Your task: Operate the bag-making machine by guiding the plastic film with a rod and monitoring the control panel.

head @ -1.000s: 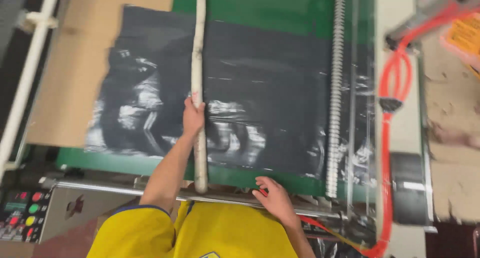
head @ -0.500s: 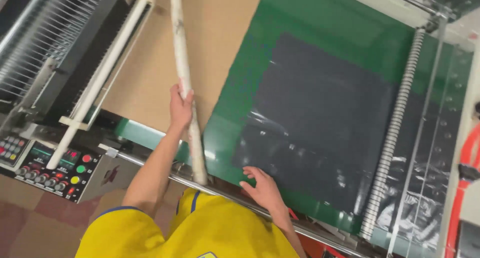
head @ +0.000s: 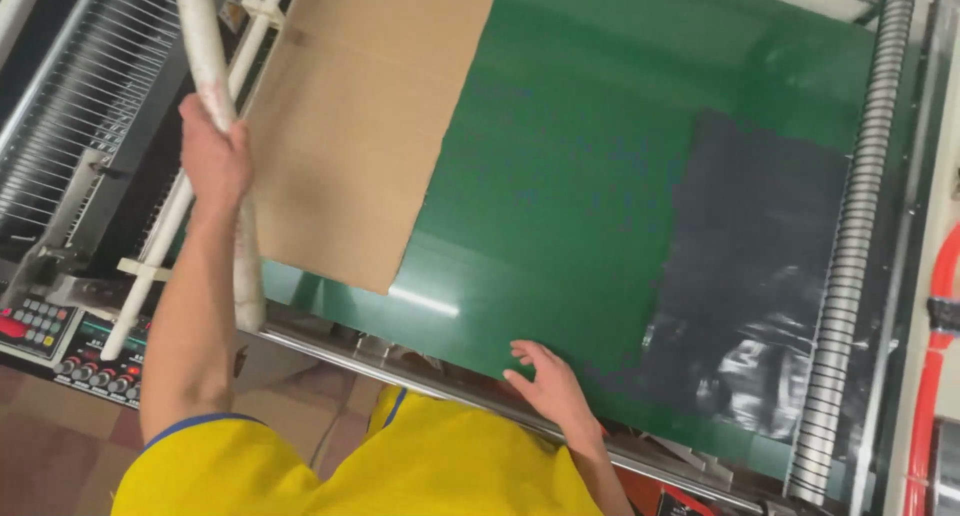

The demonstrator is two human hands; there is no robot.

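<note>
while the left hand (head: 213,156) is closed in a fist around a long white rod (head: 218,116), the rod is held steeply, its upper end cut off by the top edge of the view and its lower end hanging near the steel front rail (head: 330,344) of the machine. the rod is seen over the left margin of a brown cardboard sheet (head: 360,116), which lies flat on the green belt (head: 560,176). the right hand (head: 548,384) is spread, fingers apart, palm down on the near edge of the belt, with nothing gripped. a dark plastic sheet (head: 750,276) is laid on the belt's right part, well apart from the cardboard, just beside a grey ribbed roller (head: 852,236). a control panel (head: 60,336) with coloured buttons is noted at lower left, a red hose (head: 925,386) at far right.
</note>
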